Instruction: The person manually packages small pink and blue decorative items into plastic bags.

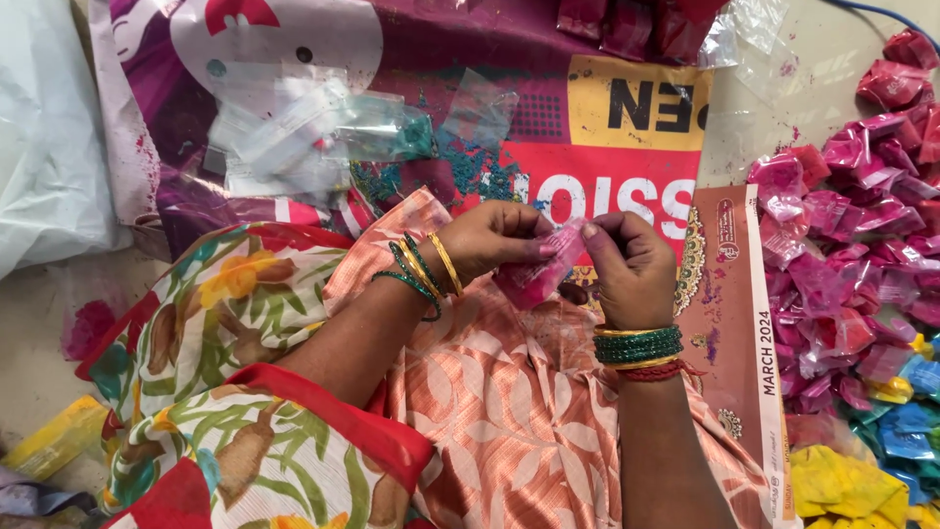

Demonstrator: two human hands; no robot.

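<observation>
Pinching a clear packet (537, 272) (pink powder inside), both hands (627, 269).

Glossy clear plastic packet (534, 274), pink powder inside

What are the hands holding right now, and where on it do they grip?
Both the left hand and right hand pinch a small pink powder packet at its top edge, fingers on either side.

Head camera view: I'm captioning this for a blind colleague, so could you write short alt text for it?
Two hands, left hand and right hand, pinch a small clear packet of pink powder together above a lap in orange patterned cloth. A heap of filled pink packets lies to the right, empty clear packets on a printed sheet ahead.
</observation>
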